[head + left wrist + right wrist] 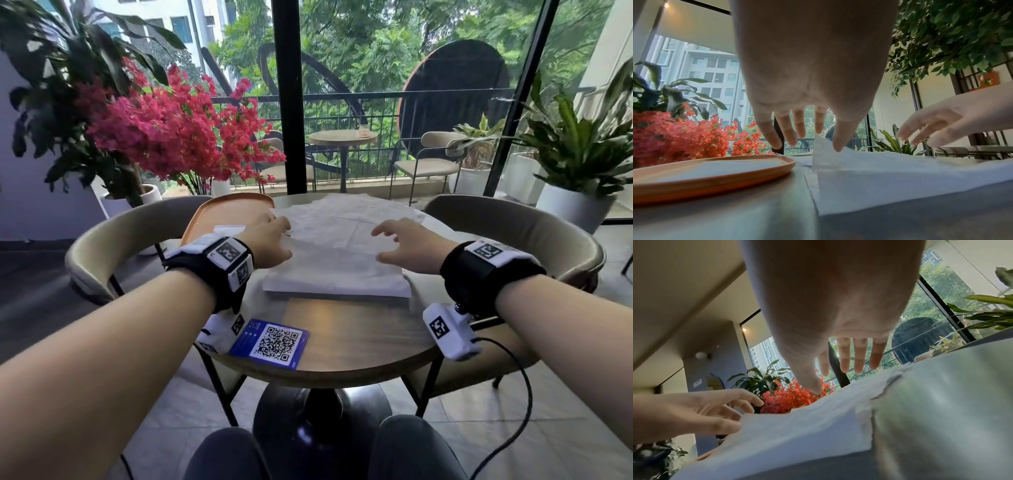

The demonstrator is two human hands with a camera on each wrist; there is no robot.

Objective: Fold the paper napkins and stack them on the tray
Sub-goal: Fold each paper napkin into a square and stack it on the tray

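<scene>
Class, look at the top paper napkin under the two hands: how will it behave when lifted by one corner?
The top napkin looks thin and creased, so it will probably droop, not stay flat. It likely weighs almost nothing. Its raised corner by the left hand suggests it peels off the stack easily.

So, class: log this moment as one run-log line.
left hand: open, at napkin pile left edge | right hand: open, over pile | tray: one folded napkin

tray [219, 209] partly behind left hand [267, 245], napkins [807, 434] blurred
</scene>
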